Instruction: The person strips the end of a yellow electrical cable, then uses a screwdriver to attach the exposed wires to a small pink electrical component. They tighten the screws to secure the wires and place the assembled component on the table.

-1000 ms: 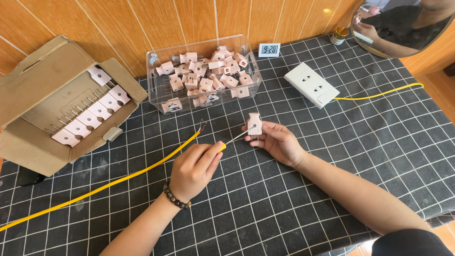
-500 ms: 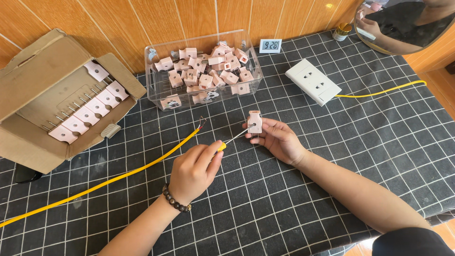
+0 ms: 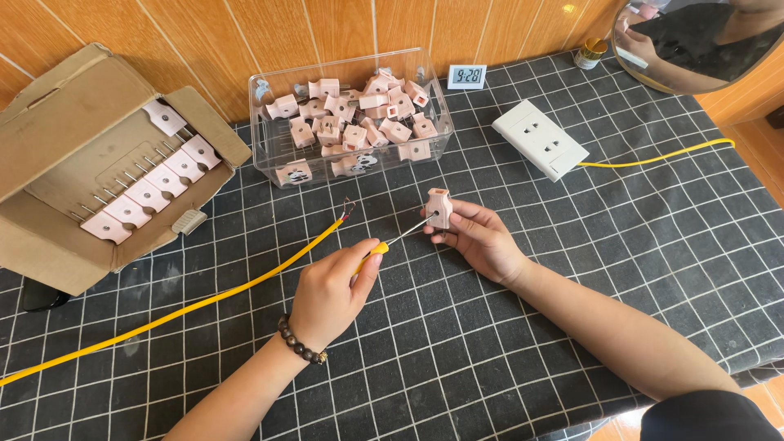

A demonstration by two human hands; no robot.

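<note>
At far left an open cardboard box [image 3: 98, 163] holds pink plug parts. The left hand [image 3: 331, 294], still curled tight on a yellow-handled screwdriver [image 3: 390, 242], has barely shifted in a second, so the driving looks ongoing. Its tip meets, seemingly at a screw, the pink plug [image 3: 438, 207] pinched upright by the right hand [image 3: 478, 241].

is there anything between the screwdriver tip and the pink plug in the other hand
Nothing visible. The left hand holds the yellow-handled screwdriver, and its shaft runs straight to the pink plug held up in the right hand.
</note>
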